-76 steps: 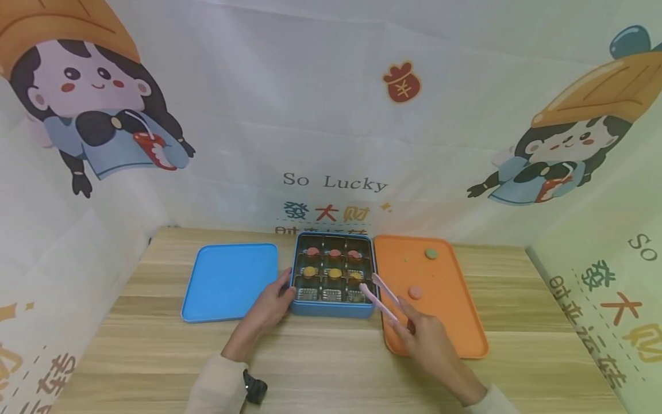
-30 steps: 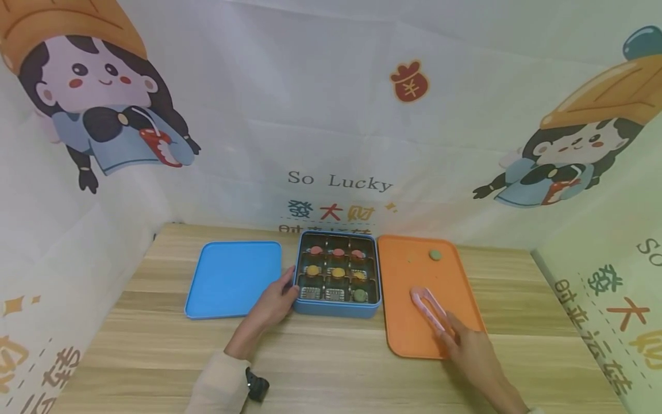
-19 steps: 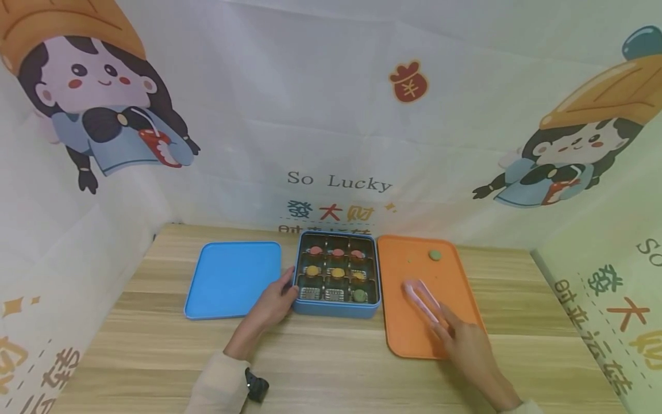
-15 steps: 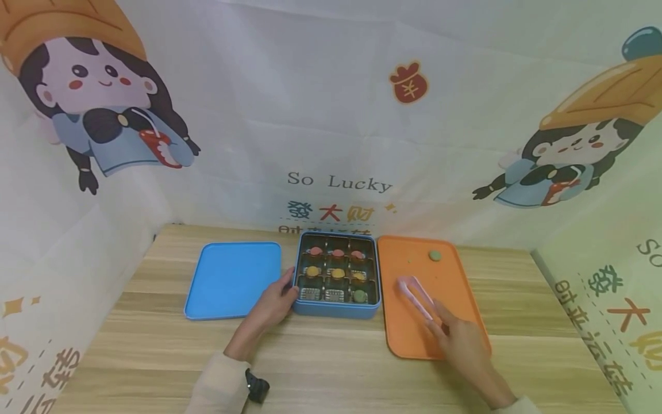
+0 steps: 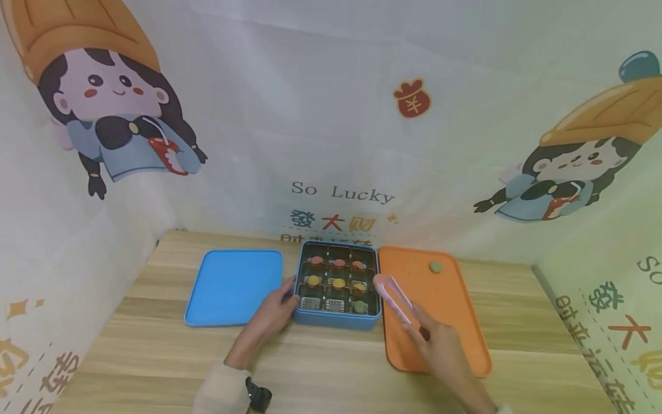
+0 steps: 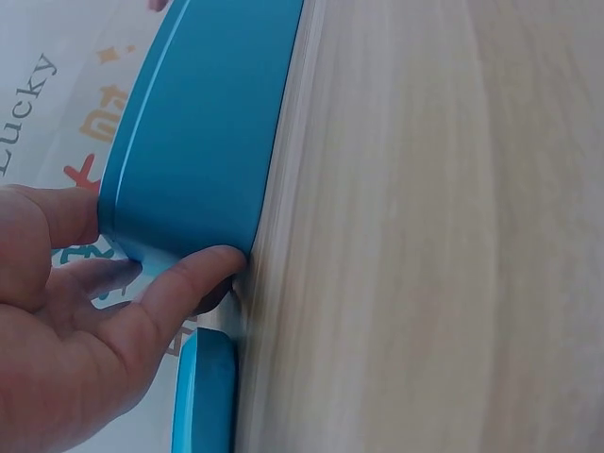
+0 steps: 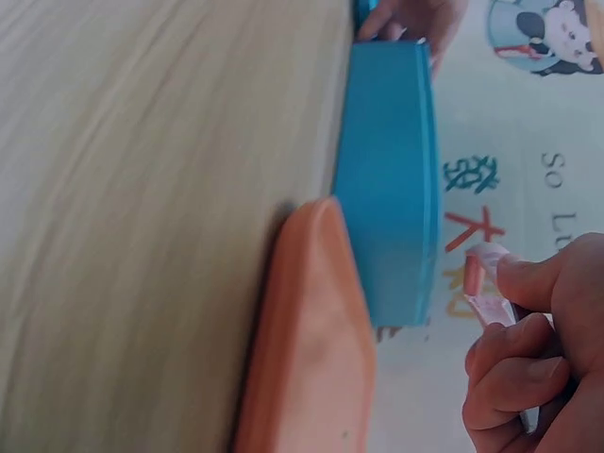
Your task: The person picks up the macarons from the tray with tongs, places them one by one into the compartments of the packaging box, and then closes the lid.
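Note:
My right hand (image 5: 443, 348) holds pink tongs (image 5: 398, 302) over the orange tray's left edge. Between the tong tips is a small pink disc (image 7: 474, 274), close beside the blue box's right rim. The blue box (image 5: 336, 320) has a divided dark insert: pink discs (image 5: 338, 263) lie in the far row, yellow discs (image 5: 338, 283) in the middle row and one green disc (image 5: 360, 307) at the near right. The other near compartments show only their ridged floors. My left hand (image 5: 276, 310) rests its fingers and thumb against the box's left side, at the front corner.
To the box's right lies the orange tray (image 5: 439, 339), with one green disc (image 5: 435, 267) and small crumbs on it. A flat blue lid (image 5: 235, 287) lies to the left. Behind the wooden table (image 5: 320, 374) hangs a printed white cloth (image 5: 320, 115).
A green disc has come into the near right compartment. The tongs went back to the tray, took the pink disc and moved left to the box's edge. The left hand stayed at the box.

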`<action>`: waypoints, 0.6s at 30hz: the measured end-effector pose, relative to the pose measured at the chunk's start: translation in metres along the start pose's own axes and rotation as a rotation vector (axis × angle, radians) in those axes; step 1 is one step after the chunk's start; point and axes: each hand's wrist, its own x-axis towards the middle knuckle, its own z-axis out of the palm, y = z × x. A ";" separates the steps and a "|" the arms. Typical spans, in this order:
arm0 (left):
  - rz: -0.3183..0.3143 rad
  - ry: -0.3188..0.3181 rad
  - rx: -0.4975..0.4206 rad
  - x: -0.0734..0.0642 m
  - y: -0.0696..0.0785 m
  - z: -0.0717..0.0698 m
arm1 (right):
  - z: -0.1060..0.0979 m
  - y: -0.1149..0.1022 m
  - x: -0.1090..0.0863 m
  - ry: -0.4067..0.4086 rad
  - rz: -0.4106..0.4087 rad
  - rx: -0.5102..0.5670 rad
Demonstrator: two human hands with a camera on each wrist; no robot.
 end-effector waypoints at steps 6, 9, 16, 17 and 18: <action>0.006 0.010 0.005 -0.001 0.001 0.000 | 0.001 -0.015 0.005 -0.043 0.002 0.022; 0.008 0.010 0.005 0.000 0.001 0.000 | 0.003 -0.020 0.006 -0.058 0.005 0.018; 0.005 0.009 -0.005 0.001 0.000 0.001 | 0.012 -0.030 0.009 -0.122 -0.013 0.035; 0.004 0.008 -0.010 0.001 0.000 0.001 | 0.014 -0.032 0.009 -0.137 -0.016 0.038; 0.002 0.005 -0.016 0.001 0.001 0.001 | 0.015 -0.033 0.010 -0.153 -0.015 0.042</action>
